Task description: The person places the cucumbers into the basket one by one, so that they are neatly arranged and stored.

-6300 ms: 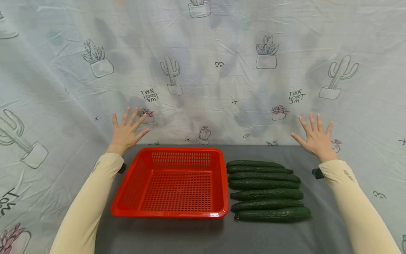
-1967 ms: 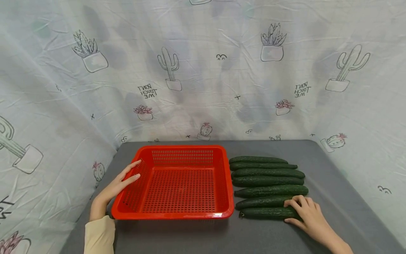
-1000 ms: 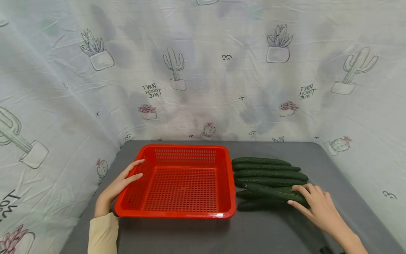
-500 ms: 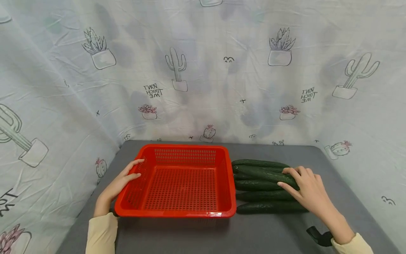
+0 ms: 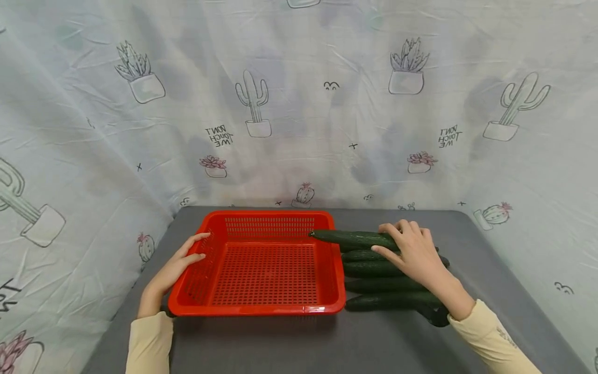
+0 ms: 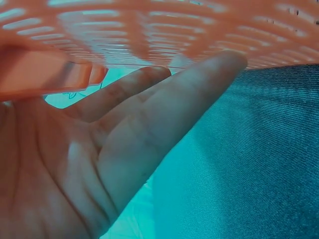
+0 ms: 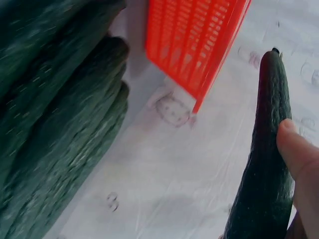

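A red plastic basket with slotted walls stands left of centre in the head view. My left hand holds its left rim, two digits over the inside; in the left wrist view, straight fingers reach along its outside. My right hand grips a dark green cucumber near its right end, thumb on one side. The cucumber's stem end overlaps the basket's right rim in the head view. The right wrist view shows the cucumber raised, apart from the others.
Several more cucumbers lie side by side right of the basket, partly hidden by my right hand and the held one. The grey table meets a white curtain printed with cacti.
My right hand, spread open at first, took hold of the nearest cucumber, lifted it over the others and moved it left to the basket. My left hand moved onto the basket's left rim and stays there.
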Motion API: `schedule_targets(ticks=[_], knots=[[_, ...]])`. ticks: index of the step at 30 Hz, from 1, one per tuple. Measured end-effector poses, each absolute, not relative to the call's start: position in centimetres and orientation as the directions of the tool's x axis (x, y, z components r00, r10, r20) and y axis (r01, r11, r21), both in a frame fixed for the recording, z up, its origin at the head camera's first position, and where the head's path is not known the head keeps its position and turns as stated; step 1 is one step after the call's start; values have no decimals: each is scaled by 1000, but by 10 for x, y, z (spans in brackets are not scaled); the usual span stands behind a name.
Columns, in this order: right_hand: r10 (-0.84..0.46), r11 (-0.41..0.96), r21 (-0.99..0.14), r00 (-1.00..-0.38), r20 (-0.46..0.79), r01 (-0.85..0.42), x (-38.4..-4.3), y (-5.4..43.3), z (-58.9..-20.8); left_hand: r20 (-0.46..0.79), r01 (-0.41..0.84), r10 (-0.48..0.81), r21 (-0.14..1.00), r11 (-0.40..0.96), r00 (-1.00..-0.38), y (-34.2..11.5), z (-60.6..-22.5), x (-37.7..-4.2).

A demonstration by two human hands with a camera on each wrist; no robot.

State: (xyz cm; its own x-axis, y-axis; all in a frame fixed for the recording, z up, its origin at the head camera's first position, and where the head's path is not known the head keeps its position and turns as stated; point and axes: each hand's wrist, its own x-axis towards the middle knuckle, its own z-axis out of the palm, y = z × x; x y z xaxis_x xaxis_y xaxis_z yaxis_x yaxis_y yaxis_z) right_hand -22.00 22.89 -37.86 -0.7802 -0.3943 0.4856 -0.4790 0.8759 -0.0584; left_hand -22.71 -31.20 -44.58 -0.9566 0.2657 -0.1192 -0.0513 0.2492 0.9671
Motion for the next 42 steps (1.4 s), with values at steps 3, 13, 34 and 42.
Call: schedule_targets(ticks=[3,13,34,42], knots=[[-390,876,-70,-787,478,-477,-224,215,-376,-121,-55,267,968,244,-956,-312,-446,-228],[-409,868,-90,-806,429,-488,-237,178,-369,-139,-74,276,970,232,-951,-313,-446,-226],[-417,870,-142,-858,299,-472,-257,116,-363,-136,-63,280,965,254,-950,-312,-448,-227],[-415,876,-152,-875,249,-459,-264,91,-360,-141,-76,281,970,231,-949,-313,-448,-225]])
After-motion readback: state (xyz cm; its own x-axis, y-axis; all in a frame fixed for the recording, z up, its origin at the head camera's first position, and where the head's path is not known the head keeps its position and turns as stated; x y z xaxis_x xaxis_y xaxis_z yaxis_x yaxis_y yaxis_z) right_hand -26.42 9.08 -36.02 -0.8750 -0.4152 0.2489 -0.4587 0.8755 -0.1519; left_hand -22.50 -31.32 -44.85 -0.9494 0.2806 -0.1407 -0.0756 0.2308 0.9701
